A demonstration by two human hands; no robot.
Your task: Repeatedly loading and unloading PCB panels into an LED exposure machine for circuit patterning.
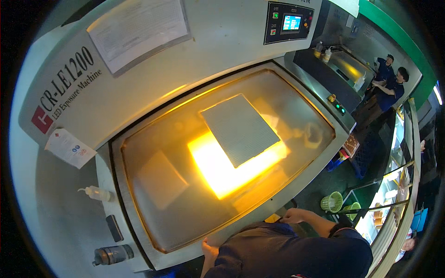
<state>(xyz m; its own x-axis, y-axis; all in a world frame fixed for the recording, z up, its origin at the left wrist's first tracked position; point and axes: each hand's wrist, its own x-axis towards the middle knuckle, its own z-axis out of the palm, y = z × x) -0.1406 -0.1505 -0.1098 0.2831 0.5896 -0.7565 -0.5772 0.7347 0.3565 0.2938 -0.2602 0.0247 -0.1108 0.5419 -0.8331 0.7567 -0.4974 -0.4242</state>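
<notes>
A grey, finely ribbed rectangular sheet (241, 129) lies on the wide glass bed (153, 204) of a large white machine. Bright yellow-white light (213, 171) glows around its left and lower edges. My left hand (210, 249) is at the bed's front edge, close against my body; its fingers are mostly hidden. By my waist, at the front right, my right hand (295, 216) has its fingers curled in. A small yellow piece (272, 217) shows beside those fingers; whether they hold it is unclear. Both hands are apart from the sheet.
Left of the bed are a white squeeze bottle (98, 193), a dark phone-like slab (114, 228) and a grey bottle (113, 254). A control panel (289, 23) faces me above. Green baskets (332, 202) stand on the floor at right. Two people (390, 83) stand near another machine.
</notes>
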